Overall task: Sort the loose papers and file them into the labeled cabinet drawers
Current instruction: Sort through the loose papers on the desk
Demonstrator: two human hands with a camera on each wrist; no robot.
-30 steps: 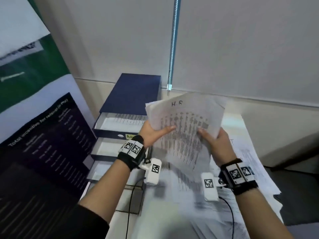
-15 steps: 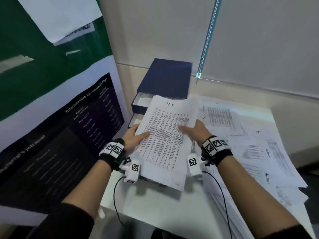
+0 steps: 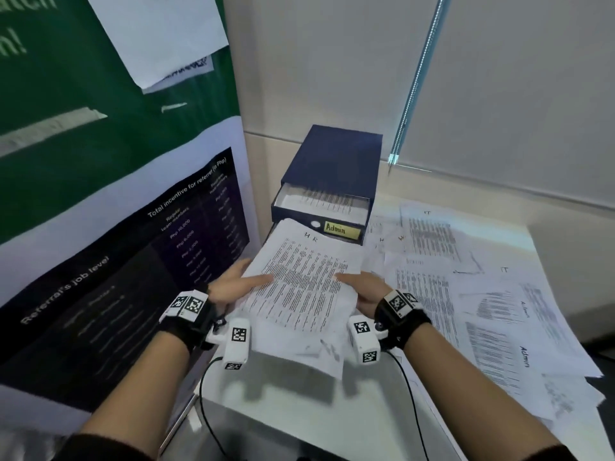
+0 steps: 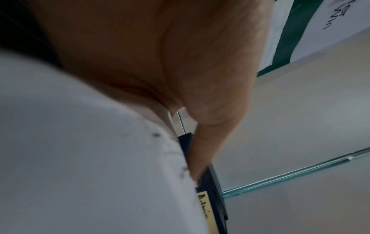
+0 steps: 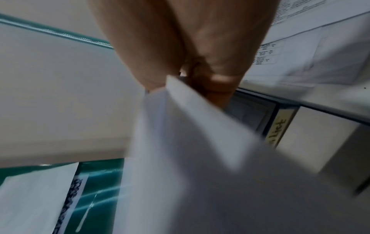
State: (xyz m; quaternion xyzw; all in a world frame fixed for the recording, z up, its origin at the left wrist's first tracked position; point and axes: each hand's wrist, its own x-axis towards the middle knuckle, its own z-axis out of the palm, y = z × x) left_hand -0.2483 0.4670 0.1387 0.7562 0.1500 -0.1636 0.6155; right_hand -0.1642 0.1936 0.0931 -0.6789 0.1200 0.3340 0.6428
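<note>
A stack of printed papers (image 3: 301, 287) with "H R" handwritten at its top lies nearly flat in front of the dark blue drawer cabinet (image 3: 336, 161). My left hand (image 3: 238, 282) grips the stack's left edge, thumb on top. My right hand (image 3: 361, 287) grips its right edge the same way. The stack's far end reaches just below the top drawer (image 3: 321, 207), which stands pulled out, holds papers and bears a yellow "Admin" label (image 3: 341, 229). The stack hides the lower drawers. In the wrist views the papers (image 4: 90, 142) (image 5: 200, 158) fill the foreground, pinched in my fingers (image 5: 218, 79).
Loose printed sheets (image 3: 482, 294), some marked "IT" and "Admin", cover the white table (image 3: 332, 414) to the right. A banner (image 3: 100, 227) stands close on the left. A blind's bead chain (image 3: 416, 81) hangs against the wall behind the cabinet.
Both hands have lowered the "H R" stack from upright in front of me to nearly flat, and moved it toward the cabinet's drawers. My head has turned left.
</note>
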